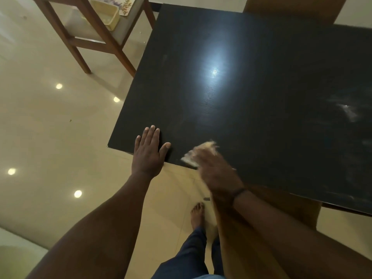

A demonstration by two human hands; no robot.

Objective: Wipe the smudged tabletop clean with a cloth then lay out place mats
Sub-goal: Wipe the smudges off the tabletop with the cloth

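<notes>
The broad, dark, matte tabletop (251, 93) fills most of the view, with a ceiling light glaring off its middle and pale, chalky smudges (349, 112) left on its right side, so the wiping looks only partly done. Beyond its far left corner stands a brown wooden side table (84, 35) whose lower shelf carries a cream woven basket (109, 15) and what seems to be a floral-printed place mat (125, 5) (likely parked there to keep the surface free until wiping is done). The left hand (149, 152) lies flat on the near left corner, fingers straight and spread, gripping nothing; I judge it is bracing the body while the other arm sweeps. The right hand (213, 168), blurred by motion, sits at the near edge over a pale, frayed cloth (198, 154); its fingers appear bunched on the cloth, though the blur hides exactly how they lie. A dark band circles that wrist. No brand, label or writing can be read anywhere.
</notes>
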